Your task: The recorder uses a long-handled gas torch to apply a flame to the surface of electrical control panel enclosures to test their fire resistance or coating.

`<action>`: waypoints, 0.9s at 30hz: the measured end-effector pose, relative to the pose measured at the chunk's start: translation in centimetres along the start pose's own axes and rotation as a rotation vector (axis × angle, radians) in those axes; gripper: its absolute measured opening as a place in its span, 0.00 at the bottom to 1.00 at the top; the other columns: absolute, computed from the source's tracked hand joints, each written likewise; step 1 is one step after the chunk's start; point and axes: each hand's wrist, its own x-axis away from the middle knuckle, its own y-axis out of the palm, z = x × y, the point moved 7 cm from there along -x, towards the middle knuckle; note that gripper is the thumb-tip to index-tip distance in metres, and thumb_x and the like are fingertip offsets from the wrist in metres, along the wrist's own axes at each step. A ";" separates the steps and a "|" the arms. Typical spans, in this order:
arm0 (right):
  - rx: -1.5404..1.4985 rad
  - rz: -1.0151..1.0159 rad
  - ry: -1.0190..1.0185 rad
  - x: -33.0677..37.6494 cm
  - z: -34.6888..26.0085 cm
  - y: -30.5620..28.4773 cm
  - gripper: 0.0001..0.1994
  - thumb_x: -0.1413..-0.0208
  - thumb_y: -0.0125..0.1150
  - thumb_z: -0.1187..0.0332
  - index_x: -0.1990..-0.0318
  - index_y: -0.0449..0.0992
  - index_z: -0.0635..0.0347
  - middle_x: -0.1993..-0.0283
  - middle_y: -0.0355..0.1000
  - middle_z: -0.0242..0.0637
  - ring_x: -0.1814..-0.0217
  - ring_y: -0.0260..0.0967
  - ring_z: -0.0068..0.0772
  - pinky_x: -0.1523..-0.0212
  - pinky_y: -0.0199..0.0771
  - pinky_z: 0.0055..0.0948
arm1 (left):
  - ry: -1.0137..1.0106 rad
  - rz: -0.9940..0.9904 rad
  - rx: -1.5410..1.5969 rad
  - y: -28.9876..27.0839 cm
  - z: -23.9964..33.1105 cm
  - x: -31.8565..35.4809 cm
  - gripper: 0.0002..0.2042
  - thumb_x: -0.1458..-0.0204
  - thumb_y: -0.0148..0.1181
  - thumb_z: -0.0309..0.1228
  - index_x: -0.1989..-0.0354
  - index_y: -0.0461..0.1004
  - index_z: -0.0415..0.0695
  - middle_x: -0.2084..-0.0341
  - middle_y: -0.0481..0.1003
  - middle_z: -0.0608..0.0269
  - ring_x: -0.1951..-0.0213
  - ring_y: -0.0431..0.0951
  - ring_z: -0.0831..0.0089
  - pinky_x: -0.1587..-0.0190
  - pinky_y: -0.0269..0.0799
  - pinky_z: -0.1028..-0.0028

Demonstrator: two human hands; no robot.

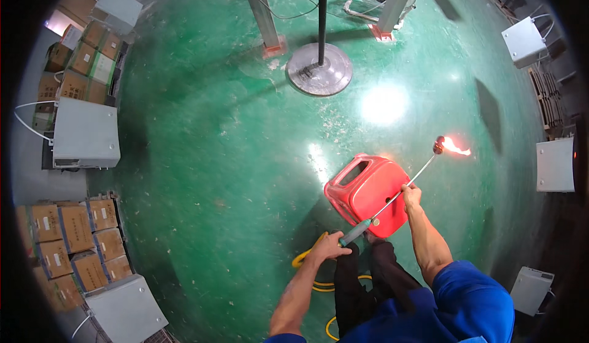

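A gas torch (355, 232) with a green handle and a long thin metal tube slants up to the right across my front. At its far end, an orange flame (456, 146) streams rightward from the dark round nozzle (438, 145). My left hand (329, 247) is closed around the rear of the handle. Farther up, my right hand (412, 194) grips the tube. Below the tube is a red plastic stool (381, 191), just in front of my feet; I cannot tell whether the torch touches it. A yellow hose (301, 259) curls on the floor beside my legs.
Ahead, a stand with a round metal base (319, 69) carries a wire grille, between two grey posts (260, 12). Cardboard boxes (76, 228) are stacked along the left. Grey metal boxes (86, 133) line both sides. The floor (215, 159) is glossy green.
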 end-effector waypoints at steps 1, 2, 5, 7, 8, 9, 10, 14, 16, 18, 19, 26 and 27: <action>-0.002 -0.039 -0.043 0.8 -1.2 1.6 0.13 0.50 0.66 0.71 0.58 0.82 0.67 0.66 0.78 0.36 0.66 0.72 0.30 0.61 0.73 0.33 | -0.017 0.028 0.006 0.4 -0.5 1.0 0.42 0.56 0.76 0.51 0.35 0.70 0.38 0.49 0.80 0.38 0.45 0.81 0.45 0.43 0.77 0.56; -0.002 -0.080 -0.086 1.7 -2.5 3.3 0.13 0.50 0.66 0.71 0.57 0.82 0.67 0.65 0.78 0.37 0.66 0.72 0.30 0.61 0.73 0.33 | -0.035 0.058 0.014 0.5 -0.9 1.8 0.43 0.56 0.76 0.52 0.36 0.70 0.36 0.49 0.80 0.37 0.45 0.80 0.45 0.42 0.76 0.56; 0.038 -0.220 -0.030 6.5 -6.9 8.2 0.18 0.50 0.67 0.71 0.52 0.82 0.70 0.64 0.80 0.37 0.63 0.75 0.32 0.58 0.75 0.32 | -0.156 0.059 0.066 0.3 -1.4 5.1 0.44 0.56 0.75 0.54 0.37 0.71 0.32 0.48 0.79 0.36 0.48 0.82 0.46 0.46 0.77 0.56; 0.034 -0.332 -0.126 8.2 -9.0 12.6 0.19 0.49 0.66 0.71 0.49 0.82 0.69 0.65 0.80 0.39 0.62 0.76 0.31 0.58 0.77 0.32 | -0.275 0.007 0.260 -0.7 -0.1 8.1 0.41 0.55 0.75 0.54 0.40 0.73 0.32 0.52 0.80 0.40 0.54 0.83 0.51 0.51 0.77 0.58; 0.039 -0.362 -0.164 9.7 -10.6 14.9 0.16 0.48 0.66 0.76 0.51 0.81 0.69 0.66 0.79 0.39 0.68 0.75 0.30 0.66 0.76 0.32 | -0.231 0.115 0.332 -0.2 -1.7 7.6 0.39 0.55 0.76 0.53 0.43 0.74 0.33 0.56 0.81 0.45 0.59 0.83 0.57 0.56 0.78 0.60; 0.025 -0.438 -0.155 11.3 -11.9 17.0 0.16 0.49 0.66 0.76 0.52 0.81 0.69 0.66 0.80 0.40 0.68 0.76 0.31 0.65 0.77 0.33 | -0.183 0.216 0.399 1.5 -4.2 7.0 0.37 0.55 0.77 0.53 0.46 0.75 0.34 0.60 0.81 0.50 0.64 0.82 0.63 0.61 0.78 0.62; 0.082 -0.501 -0.191 12.0 -12.4 19.2 0.16 0.50 0.66 0.76 0.52 0.82 0.70 0.64 0.81 0.40 0.67 0.77 0.32 0.64 0.78 0.33 | -0.130 0.314 0.457 2.3 -5.7 7.0 0.35 0.55 0.78 0.52 0.49 0.76 0.35 0.64 0.81 0.54 0.69 0.82 0.68 0.66 0.79 0.65; 0.336 -0.632 -0.435 15.7 -12.5 28.6 0.20 0.53 0.69 0.66 0.51 0.85 0.62 0.64 0.83 0.52 0.64 0.83 0.43 0.57 0.82 0.40 | -0.165 0.378 0.809 2.0 -5.8 9.8 0.28 0.53 0.79 0.42 0.48 0.76 0.37 0.67 0.80 0.61 0.69 0.80 0.73 0.66 0.77 0.68; 0.388 -0.809 -0.509 21.2 -14.6 32.1 0.21 0.53 0.69 0.64 0.50 0.84 0.61 0.63 0.83 0.53 0.62 0.83 0.46 0.54 0.82 0.40 | -0.219 0.537 0.953 1.6 -5.8 10.8 0.19 0.50 0.76 0.38 0.58 0.78 0.39 0.75 0.77 0.64 0.75 0.77 0.74 0.70 0.74 0.70; 0.410 -0.981 -0.571 25.1 -15.6 34.5 0.23 0.49 0.70 0.61 0.47 0.82 0.64 0.60 0.83 0.51 0.57 0.83 0.49 0.51 0.81 0.42 | -0.273 0.639 1.048 2.4 -7.9 10.6 0.14 0.49 0.75 0.36 0.64 0.78 0.40 0.78 0.76 0.65 0.77 0.76 0.74 0.71 0.72 0.70; 0.421 -1.042 -0.612 26.1 -15.2 35.5 0.25 0.47 0.69 0.56 0.46 0.82 0.63 0.57 0.83 0.52 0.53 0.82 0.51 0.48 0.80 0.44 | -0.199 0.729 1.087 2.8 -8.4 10.8 0.12 0.48 0.74 0.34 0.72 0.76 0.42 0.81 0.74 0.66 0.78 0.74 0.74 0.71 0.70 0.70; 1.567 -1.004 -0.942 15.0 -9.4 29.6 0.43 0.47 0.63 0.31 0.28 0.67 0.43 0.30 0.65 0.51 0.26 0.58 0.60 0.36 0.60 0.70 | -0.197 1.089 1.314 4.3 -14.6 9.3 0.11 0.49 0.74 0.32 0.70 0.75 0.42 0.81 0.74 0.67 0.80 0.73 0.75 0.75 0.68 0.72; 1.678 -0.963 -1.033 12.9 -8.1 28.0 0.43 0.47 0.61 0.30 0.26 0.63 0.36 0.30 0.66 0.52 0.27 0.60 0.58 0.35 0.58 0.69 | -0.232 1.154 1.369 4.3 -14.7 10.0 0.11 0.49 0.74 0.31 0.70 0.74 0.43 0.81 0.73 0.68 0.80 0.73 0.76 0.76 0.68 0.72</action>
